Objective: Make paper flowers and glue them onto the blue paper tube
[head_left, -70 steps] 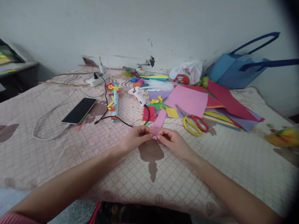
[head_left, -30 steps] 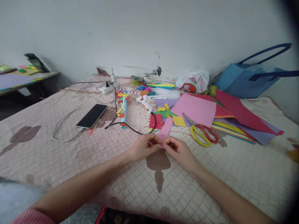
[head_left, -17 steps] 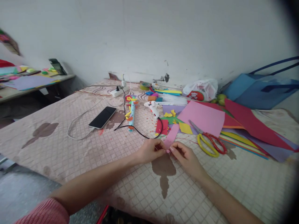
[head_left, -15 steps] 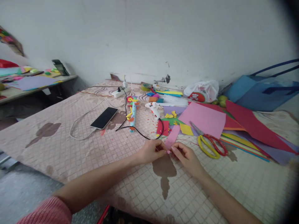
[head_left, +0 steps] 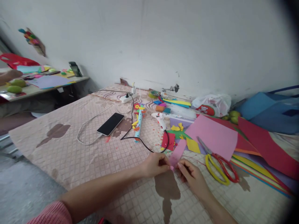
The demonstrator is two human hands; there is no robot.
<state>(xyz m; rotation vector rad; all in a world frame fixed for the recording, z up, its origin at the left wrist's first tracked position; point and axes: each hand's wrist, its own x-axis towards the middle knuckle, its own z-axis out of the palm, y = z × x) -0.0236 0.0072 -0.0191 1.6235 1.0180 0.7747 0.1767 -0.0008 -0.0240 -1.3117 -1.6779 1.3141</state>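
Note:
A small pink piece sits between my two hands, at the near end of a pink paper strip. My left hand pinches the small piece at its left side. Close by on the right, my right hand has its thumb and forefinger brought together near the strip's edge; what lies between them is too small to tell. Beyond the hands are a white glue gun with a black cord, a red paper piece and a yellow paper piece.
Scissors with yellow and red handles lie right of my hands, beside stacked coloured sheets. A phone and a decorated blue stick lie left. A person's hand shows at another table.
The view has tilted and shifted, so things appear lower and mostly further right. My right hand's fingertips have parted slightly from the small pink piece. Another person's hand has come into view at the left.

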